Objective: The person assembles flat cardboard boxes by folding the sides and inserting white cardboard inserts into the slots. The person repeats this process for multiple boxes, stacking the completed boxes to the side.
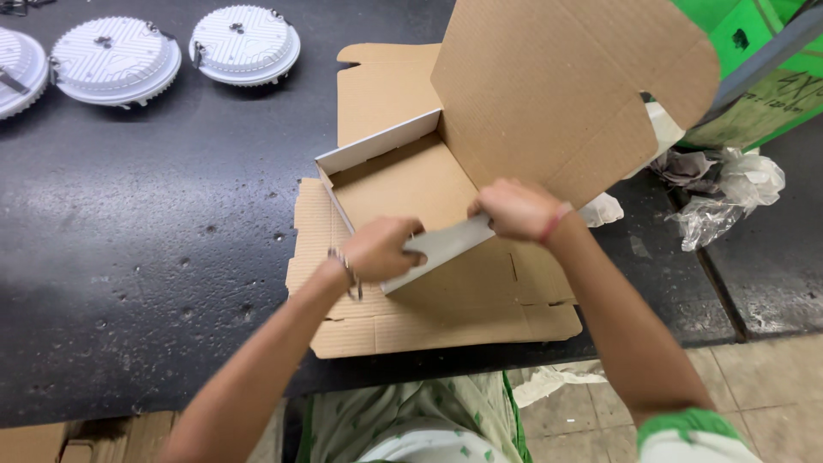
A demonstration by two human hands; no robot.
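Note:
A half-folded cardboard box (403, 184) lies on a black table (154, 240), its tall lid flap (549, 86) standing upright at the back. My left hand (377, 249) and my right hand (514, 210) both grip the box's near side flap (441, 244), which is white on its outer face and tilted inward. The left hand holds the flap's lower left end, the right hand its upper right end. The far wall of the box is raised, white outside. A stack of flat cardboard blanks (446, 321) lies beneath the box.
Three round white lamp housings (244, 43) (116, 60) (13, 69) sit at the table's far left. Crumpled clear plastic (729, 193) lies to the right, by a green crate (754, 69). The table's near edge runs just before my body.

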